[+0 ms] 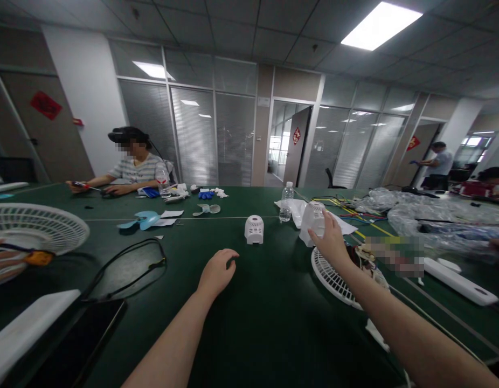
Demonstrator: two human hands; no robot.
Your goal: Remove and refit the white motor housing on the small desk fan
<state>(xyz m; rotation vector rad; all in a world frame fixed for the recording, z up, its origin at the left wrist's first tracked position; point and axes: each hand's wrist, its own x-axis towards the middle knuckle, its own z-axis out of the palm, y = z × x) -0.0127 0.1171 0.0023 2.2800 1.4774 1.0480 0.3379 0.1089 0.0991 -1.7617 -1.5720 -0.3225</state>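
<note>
My left hand (pixel 219 272) hovers low over the green table (pixel 274 323), fingers loosely curved, thumb and forefinger apart, holding nothing. Beyond it stands a small white vented fan motor cover (pixel 254 230). My right hand (pixel 332 240) is at a larger white vented cover (pixel 310 223), thumb across its front and fingers along its right side; the far side of the grip is hidden. Under my right forearm lies a round white fan grille (pixel 334 280), with wiring and a motor part (pixel 360 253) partly covered by the arm.
A clear water bottle (pixel 287 202) stands near the larger cover. Blue fan blades (pixel 142 221), a black cable (pixel 128 264) and a phone (pixel 80 345) lie left. Another person's hand (pixel 5 261) is by a large grille (pixel 51 223). Plastic wrapping (pixel 427 213) covers the right.
</note>
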